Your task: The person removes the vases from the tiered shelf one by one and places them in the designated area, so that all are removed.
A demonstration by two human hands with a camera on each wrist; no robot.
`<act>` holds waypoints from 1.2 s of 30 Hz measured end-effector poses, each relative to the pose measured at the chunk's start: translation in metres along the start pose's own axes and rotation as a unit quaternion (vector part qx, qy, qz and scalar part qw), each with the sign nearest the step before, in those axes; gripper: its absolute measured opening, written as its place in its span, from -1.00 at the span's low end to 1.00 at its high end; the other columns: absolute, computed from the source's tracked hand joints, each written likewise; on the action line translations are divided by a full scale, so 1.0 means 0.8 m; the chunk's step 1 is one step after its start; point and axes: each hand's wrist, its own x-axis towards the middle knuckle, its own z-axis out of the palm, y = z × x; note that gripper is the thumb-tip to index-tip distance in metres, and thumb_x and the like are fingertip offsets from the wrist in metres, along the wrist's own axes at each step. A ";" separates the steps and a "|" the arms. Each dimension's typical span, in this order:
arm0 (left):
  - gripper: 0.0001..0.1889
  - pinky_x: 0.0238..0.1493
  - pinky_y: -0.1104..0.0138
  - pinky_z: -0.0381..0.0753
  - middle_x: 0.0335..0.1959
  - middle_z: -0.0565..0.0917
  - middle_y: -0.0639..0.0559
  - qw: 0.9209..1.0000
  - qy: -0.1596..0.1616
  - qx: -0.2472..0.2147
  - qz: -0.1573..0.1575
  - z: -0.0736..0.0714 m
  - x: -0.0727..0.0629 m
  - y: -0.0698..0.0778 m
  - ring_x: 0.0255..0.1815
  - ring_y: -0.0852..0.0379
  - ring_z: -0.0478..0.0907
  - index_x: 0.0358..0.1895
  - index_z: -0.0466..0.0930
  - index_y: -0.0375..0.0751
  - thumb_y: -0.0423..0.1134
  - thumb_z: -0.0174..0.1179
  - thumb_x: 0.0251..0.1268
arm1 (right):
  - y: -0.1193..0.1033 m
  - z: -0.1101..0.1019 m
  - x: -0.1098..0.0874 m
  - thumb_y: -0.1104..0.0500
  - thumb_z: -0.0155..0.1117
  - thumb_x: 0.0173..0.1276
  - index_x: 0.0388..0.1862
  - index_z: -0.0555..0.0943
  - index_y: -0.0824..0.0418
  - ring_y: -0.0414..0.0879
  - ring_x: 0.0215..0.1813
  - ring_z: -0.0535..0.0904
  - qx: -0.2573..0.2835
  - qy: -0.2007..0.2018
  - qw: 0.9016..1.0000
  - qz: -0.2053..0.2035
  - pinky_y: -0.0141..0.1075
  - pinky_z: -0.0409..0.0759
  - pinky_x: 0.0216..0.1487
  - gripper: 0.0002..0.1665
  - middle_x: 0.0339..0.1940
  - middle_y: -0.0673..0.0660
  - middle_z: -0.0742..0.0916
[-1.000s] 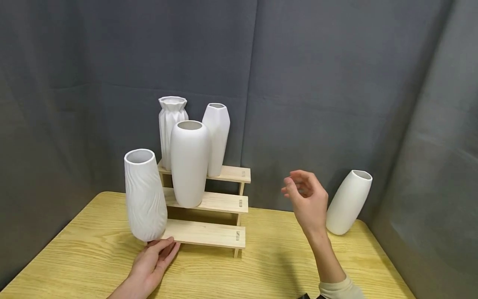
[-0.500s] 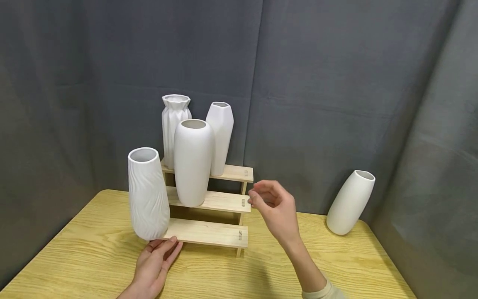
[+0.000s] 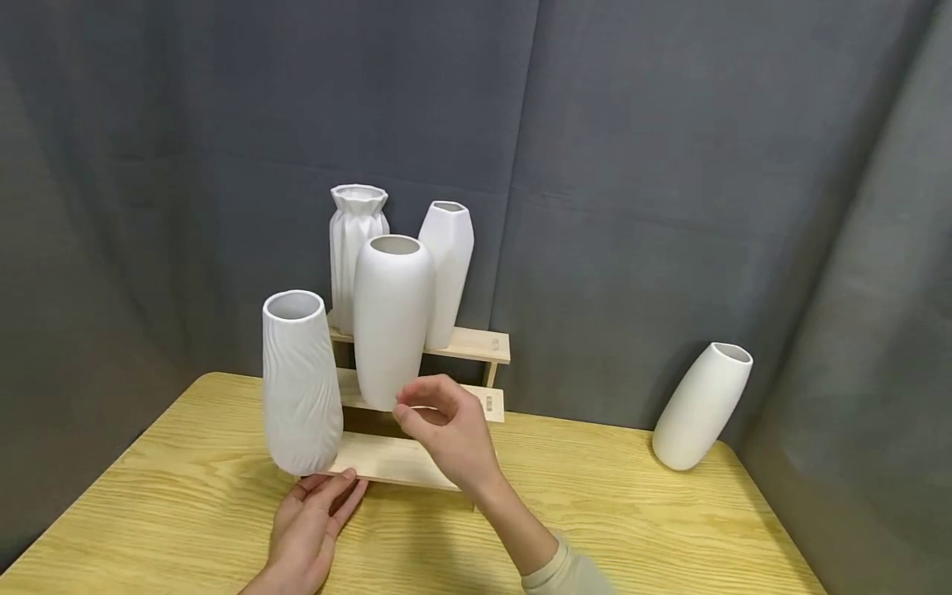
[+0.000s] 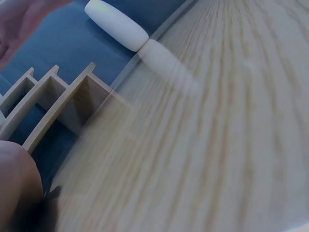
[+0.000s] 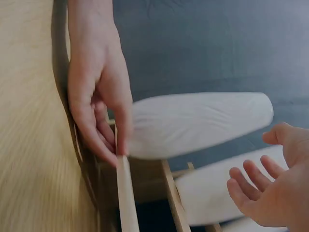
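A three-tier wooden stand [image 3: 390,459] is on the table. Its lowest step is pinched at the left front edge by my left hand [image 3: 299,533], thumb on top and fingers beneath, as the right wrist view confirms. Just above that hand, a wavy-textured white vase [image 3: 301,388] stands on the step's left end. My right hand [image 3: 454,434] hovers before the stand, fingers loosely curved and holding nothing; it covers part of the lower steps. Behind it, a smooth white vase [image 3: 394,318] stands on the middle step. A pleated vase [image 3: 359,256] and a faceted vase [image 3: 450,273] occupy the top step.
Another white vase [image 3: 702,409] stands alone on the wooden table [image 3: 640,529], near its back right corner. Grey curtains [image 3: 632,190] hang behind the table and along its sides.
My right hand has swept left and downward, from beside the lone vase to in front of the stand. The left hand keeps its grip on the step, and the vases stay put.
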 end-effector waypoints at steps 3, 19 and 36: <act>-0.59 0.18 0.20 0.57 0.17 0.23 -0.14 1.000 0.004 0.002 0.004 0.001 0.001 -0.001 0.09 0.00 0.58 0.02 0.19 -0.21 -0.51 0.28 0.38 | 0.005 0.023 0.004 0.20 0.45 0.37 0.00 0.68 0.25 0.03 0.01 0.70 0.000 -0.002 1.000 -0.005 -0.11 0.66 0.06 -0.73 -0.05 0.15 0.75; -0.60 0.20 0.17 0.56 0.04 0.33 -0.04 0.999 -0.010 0.013 0.029 0.005 0.004 0.000 0.07 0.02 0.58 0.03 0.20 -0.23 -0.45 0.29 0.38 | 0.026 0.103 0.024 0.02 0.62 0.20 0.17 0.57 0.12 -0.09 0.20 0.57 -0.126 0.016 0.992 -0.025 -0.22 0.60 0.10 -0.39 0.12 -0.05 0.63; -0.66 0.17 0.21 0.58 0.08 0.35 -0.08 0.998 0.003 0.036 0.047 -0.001 0.000 -0.008 -0.02 0.12 0.55 0.13 0.19 -0.27 -0.45 0.15 0.51 | 0.053 0.133 0.023 -0.05 0.72 0.04 0.34 0.45 -0.14 -0.16 0.11 0.57 -0.051 0.026 0.997 0.048 -0.22 0.53 0.14 -0.10 0.09 -0.15 0.62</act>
